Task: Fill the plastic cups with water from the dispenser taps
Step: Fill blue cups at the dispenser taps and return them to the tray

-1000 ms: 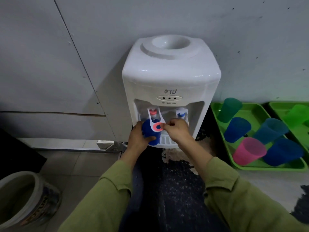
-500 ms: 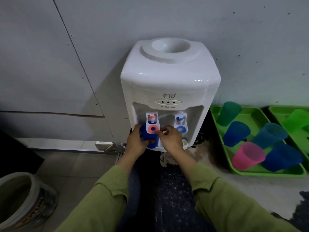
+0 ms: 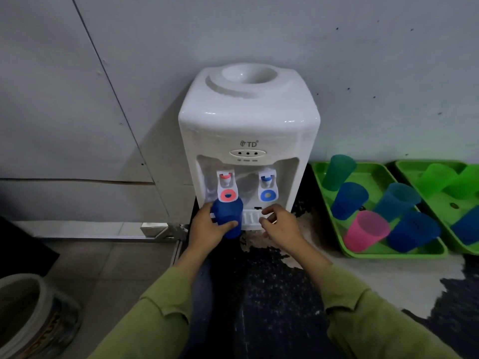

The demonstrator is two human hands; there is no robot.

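Right hand [image 3: 278,224] had come off the red tap lever [image 3: 228,194], which it was pressing half a second earlier. It hovered before the right end of the drip tray [image 3: 250,218], fingers loosely curled and holding nothing. Left hand [image 3: 207,226] gripped the blue cup [image 3: 229,218], thumb across its front, at the tray's left end. I could not tell whether the cup rested on the tray. Its long axis ran roughly vertical, mouth directly below the red tap lever, and its water level was hidden from me. I judged withdrawal toward the green tray [image 3: 394,252] as the coming move, that tray lying well to the right of the dispenser [image 3: 248,120] and nearer the free right hand. Five cups, among them a pink cup [image 3: 366,230], stood in it; I could not make out their contents.
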